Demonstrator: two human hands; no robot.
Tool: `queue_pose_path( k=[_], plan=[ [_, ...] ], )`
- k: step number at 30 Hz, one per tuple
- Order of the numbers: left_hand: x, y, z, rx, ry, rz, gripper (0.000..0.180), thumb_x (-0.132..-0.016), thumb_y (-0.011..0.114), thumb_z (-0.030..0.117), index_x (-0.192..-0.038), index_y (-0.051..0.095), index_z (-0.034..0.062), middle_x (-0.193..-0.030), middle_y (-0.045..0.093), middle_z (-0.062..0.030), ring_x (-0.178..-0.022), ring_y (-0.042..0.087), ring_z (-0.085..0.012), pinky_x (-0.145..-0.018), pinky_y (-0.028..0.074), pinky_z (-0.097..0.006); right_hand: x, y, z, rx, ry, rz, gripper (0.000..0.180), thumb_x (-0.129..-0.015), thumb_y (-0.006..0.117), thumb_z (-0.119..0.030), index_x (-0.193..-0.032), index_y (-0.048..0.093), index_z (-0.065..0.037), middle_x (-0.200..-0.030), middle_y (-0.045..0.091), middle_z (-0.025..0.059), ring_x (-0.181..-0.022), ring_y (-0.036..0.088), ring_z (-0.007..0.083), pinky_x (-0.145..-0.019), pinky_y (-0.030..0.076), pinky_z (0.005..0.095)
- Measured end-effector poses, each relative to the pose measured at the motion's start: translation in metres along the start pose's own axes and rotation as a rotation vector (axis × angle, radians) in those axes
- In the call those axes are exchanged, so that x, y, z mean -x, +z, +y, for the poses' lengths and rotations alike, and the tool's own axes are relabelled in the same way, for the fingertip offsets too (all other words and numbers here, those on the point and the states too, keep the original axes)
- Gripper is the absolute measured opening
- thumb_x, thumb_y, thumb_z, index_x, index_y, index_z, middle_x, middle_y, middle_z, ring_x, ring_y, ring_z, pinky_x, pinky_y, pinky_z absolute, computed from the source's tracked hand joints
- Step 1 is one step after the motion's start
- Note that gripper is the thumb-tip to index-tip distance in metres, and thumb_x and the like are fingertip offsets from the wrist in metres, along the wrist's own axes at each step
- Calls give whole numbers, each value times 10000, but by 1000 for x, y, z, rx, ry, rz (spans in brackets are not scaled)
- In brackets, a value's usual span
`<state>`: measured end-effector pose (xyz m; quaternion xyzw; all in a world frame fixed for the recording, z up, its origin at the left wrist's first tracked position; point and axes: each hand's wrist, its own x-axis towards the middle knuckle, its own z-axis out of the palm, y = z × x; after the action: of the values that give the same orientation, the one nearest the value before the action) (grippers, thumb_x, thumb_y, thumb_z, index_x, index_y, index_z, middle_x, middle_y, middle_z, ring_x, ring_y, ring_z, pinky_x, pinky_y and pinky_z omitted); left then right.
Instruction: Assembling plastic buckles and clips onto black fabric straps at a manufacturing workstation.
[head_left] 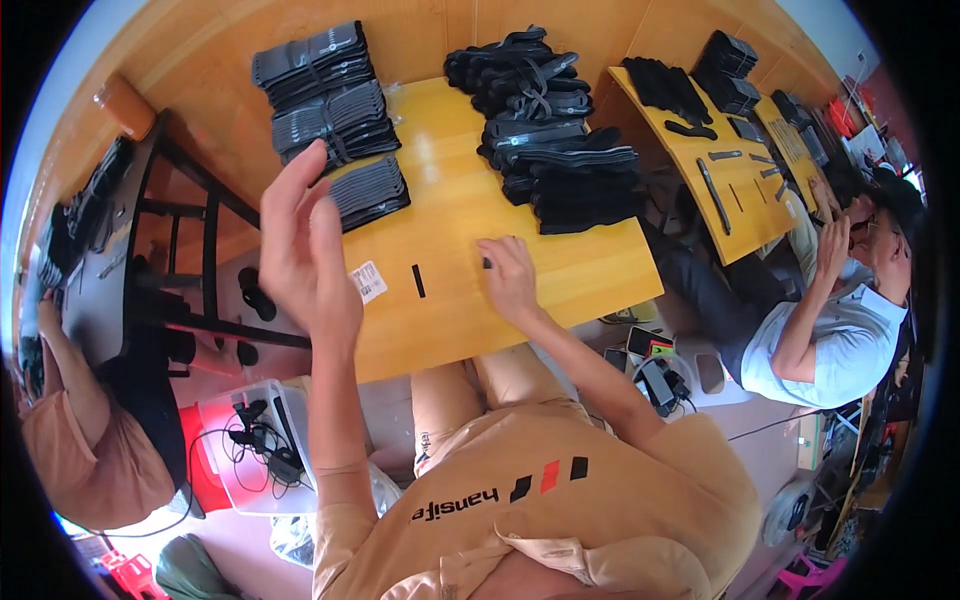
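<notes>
My left hand is raised above the left part of the yellow table, its fingers extended and nothing visible in them. My right hand is low over the table with bent fingers, pinching a small black piece that is mostly hidden. Between the hands a short black strip lies flat on the wood. Left of it is a white printed label. Behind my left hand, a stack of flat dark grey folded pieces is partly covered by my fingers.
Banded stacks of dark grey pieces stand at the back left. A pile of black folded, sock-like pieces fills the back right. On the right, a person in a white shirt sits by another yellow table. A plastic bin with cables stands lower left.
</notes>
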<state>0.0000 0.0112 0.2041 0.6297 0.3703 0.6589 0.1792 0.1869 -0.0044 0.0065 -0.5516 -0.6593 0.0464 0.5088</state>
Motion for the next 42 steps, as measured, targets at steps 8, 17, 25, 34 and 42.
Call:
queue_pose_path(
  k=[8, 17, 25, 34, 42],
  plan=[
    [57, -14, 181, 1186, 444, 251, 175, -833, 542, 92, -984, 593, 19, -890, 519, -31, -783, 496, -160, -630, 431, -320, 28, -10, 23, -251, 412, 113, 186, -822, 451, -16, -920, 607, 12, -787, 591, 132, -736, 578, 234, -686, 443, 328],
    [62, -3, 199, 1243, 528, 152, 304, -745, 581, -102, -1024, 613, 15, -1063, 590, -83, -1001, 560, -191, -763, 502, -297, 30, -13, 30, -291, 486, 111, 179, -848, 458, -42, -921, 612, 13, -781, 607, 110, -678, 587, 184, -643, 449, 301],
    [70, -7, 210, 1212, 562, 133, 314, -755, 573, -95, -1048, 604, 14, -1088, 584, -85, -1030, 546, -187, -778, 499, -295, 32, -13, 29, -294, 474, 81, 189, -872, 449, -61, -920, 616, 12, -797, 618, 105, -666, 595, 164, -630, 451, 288],
    [77, -10, 208, 1200, 556, 135, 325, -767, 564, -86, -1075, 594, 12, -1116, 577, -86, -1061, 530, -183, -795, 495, -293, 30, -16, 27, -312, 476, 68, 185, -858, 439, -49, -912, 606, 7, -793, 614, 105, -671, 593, 165, -635, 449, 296],
    [79, -13, 208, 1193, 563, 127, 335, -777, 556, -79, -1099, 585, 11, -1140, 571, -88, -1090, 517, -179, -809, 492, -292, 32, -13, 30, -318, 474, 75, 181, -840, 443, -42, -909, 603, 7, -797, 611, 99, -673, 595, 165, -624, 442, 282]
  ],
)
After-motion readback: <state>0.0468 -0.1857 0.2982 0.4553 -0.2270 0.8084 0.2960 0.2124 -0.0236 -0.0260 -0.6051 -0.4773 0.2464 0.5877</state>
